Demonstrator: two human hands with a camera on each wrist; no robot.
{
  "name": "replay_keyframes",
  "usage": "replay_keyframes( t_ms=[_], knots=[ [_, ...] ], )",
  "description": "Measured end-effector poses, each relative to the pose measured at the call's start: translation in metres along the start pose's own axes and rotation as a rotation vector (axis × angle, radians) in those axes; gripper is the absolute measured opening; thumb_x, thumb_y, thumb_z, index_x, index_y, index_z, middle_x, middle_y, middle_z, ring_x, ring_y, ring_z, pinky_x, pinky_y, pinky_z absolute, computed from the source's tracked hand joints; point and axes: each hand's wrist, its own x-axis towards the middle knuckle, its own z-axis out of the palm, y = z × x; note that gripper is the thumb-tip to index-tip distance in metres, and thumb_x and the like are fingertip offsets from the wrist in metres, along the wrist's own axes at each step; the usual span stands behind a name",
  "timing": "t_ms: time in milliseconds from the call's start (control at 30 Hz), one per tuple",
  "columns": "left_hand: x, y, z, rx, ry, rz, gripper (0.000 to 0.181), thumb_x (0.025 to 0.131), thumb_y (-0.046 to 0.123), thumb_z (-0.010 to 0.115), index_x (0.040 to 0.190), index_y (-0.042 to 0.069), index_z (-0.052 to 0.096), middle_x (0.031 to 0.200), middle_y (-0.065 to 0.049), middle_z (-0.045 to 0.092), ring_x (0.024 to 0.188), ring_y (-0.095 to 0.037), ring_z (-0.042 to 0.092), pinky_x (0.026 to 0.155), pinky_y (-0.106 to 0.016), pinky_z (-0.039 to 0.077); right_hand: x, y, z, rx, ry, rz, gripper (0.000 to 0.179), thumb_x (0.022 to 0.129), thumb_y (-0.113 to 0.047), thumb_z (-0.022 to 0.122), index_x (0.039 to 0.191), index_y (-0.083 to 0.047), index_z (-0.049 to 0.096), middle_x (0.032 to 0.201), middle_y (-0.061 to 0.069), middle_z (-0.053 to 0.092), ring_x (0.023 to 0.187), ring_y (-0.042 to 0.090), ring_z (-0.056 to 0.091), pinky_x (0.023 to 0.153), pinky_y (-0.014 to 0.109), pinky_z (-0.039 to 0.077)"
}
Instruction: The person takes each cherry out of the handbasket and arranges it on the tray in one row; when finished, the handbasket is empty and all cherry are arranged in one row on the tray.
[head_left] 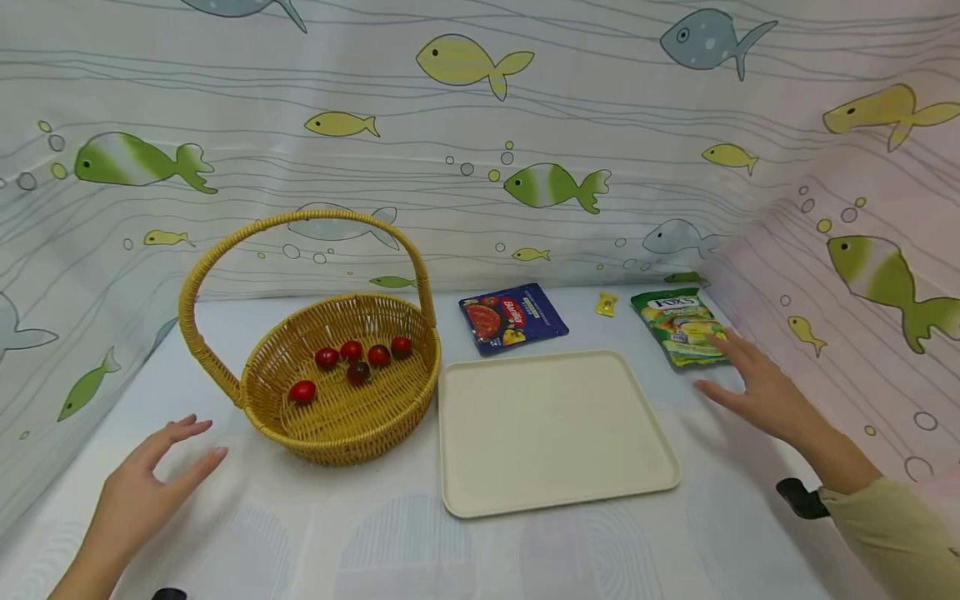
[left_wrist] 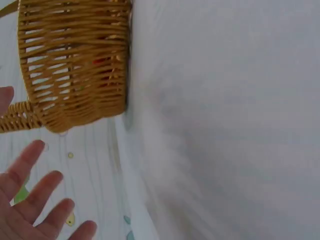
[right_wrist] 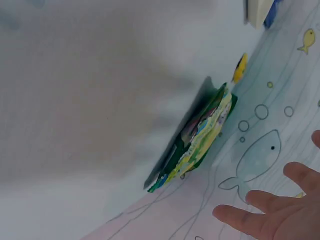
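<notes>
My left hand (head_left: 146, 479) hovers left of a yellow wicker basket (head_left: 352, 446), fingers spread and holding nothing. In the left wrist view its fingers (left_wrist: 35, 197) are apart from the basket's woven side (left_wrist: 75, 65). Several small red fruits, perhaps cherry tomatoes or cherries (head_left: 302, 392), lie inside the basket, one darker than the others. Over at the right, my right hand (head_left: 772, 396) is held above the table close to a green Fox's candy bag (head_left: 678, 329), fingers parted with nothing in them. The right wrist view shows that bag (right_wrist: 195, 140) lying on the table, apart from the fingers (right_wrist: 270, 200).
A cream rectangular tray (head_left: 555, 433) lies right of the basket. Behind it are a dark blue Barilla pouch (head_left: 513, 318) and a small yellow wrapped candy (head_left: 607, 303). Fish-printed cloth (head_left: 450, 133) rises at the back and sides. The basket's tall handle (head_left: 197, 308) arches upward.
</notes>
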Motion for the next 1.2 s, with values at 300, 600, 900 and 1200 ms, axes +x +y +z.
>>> replay_keyframes(
  t_ms=[300, 600, 900, 1200],
  knots=[
    [-0.005, 0.029, 0.023, -0.174, 0.013, 0.106, 0.049, 0.086, 0.026, 0.069, 0.126, 0.005, 0.048, 0.124, 0.001, 0.049, 0.099, 0.023, 0.033, 0.076, 0.003, 0.036, 0.007, -0.019, 0.016, 0.077, 0.019, 0.018, 0.073, 0.087, -0.035, 0.065, 0.144, -0.005, 0.029, 0.143, 0.032, 0.022, 0.122, 0.056, 0.027, 0.087, 0.074, 0.028],
    [-0.003, 0.049, 0.035, -0.319, -0.062, -0.053, 0.065, 0.093, 0.033, 0.059, 0.141, 0.003, 0.029, 0.14, -0.02, 0.031, 0.094, 0.018, 0.038, 0.068, -0.004, 0.044, 0.015, -0.03, 0.026, 0.126, 0.083, -0.085, 0.066, 0.083, -0.022, 0.071, 0.137, -0.002, 0.039, 0.137, 0.029, 0.033, 0.122, 0.05, 0.031, 0.087, 0.07, 0.033],
    [0.0, 0.065, 0.045, -0.452, -0.025, -0.148, 0.072, 0.093, 0.033, 0.057, 0.145, 0.003, 0.019, 0.142, -0.026, 0.021, 0.103, -0.004, 0.049, 0.069, -0.012, 0.052, 0.021, -0.042, 0.033, 0.139, 0.093, -0.114, 0.063, 0.082, -0.022, 0.073, 0.134, -0.004, 0.044, 0.136, 0.026, 0.037, 0.123, 0.046, 0.033, 0.092, 0.066, 0.033],
    [0.0, 0.065, 0.046, -0.452, -0.012, -0.194, 0.074, 0.091, 0.034, 0.06, 0.147, 0.006, 0.019, 0.143, -0.023, 0.022, 0.101, 0.0, 0.048, 0.068, -0.012, 0.052, 0.031, -0.055, 0.041, 0.195, 0.128, -0.23, 0.06, 0.079, -0.016, 0.075, 0.132, -0.003, 0.047, 0.136, 0.025, 0.04, 0.125, 0.044, 0.034, 0.095, 0.065, 0.032]
  ],
)
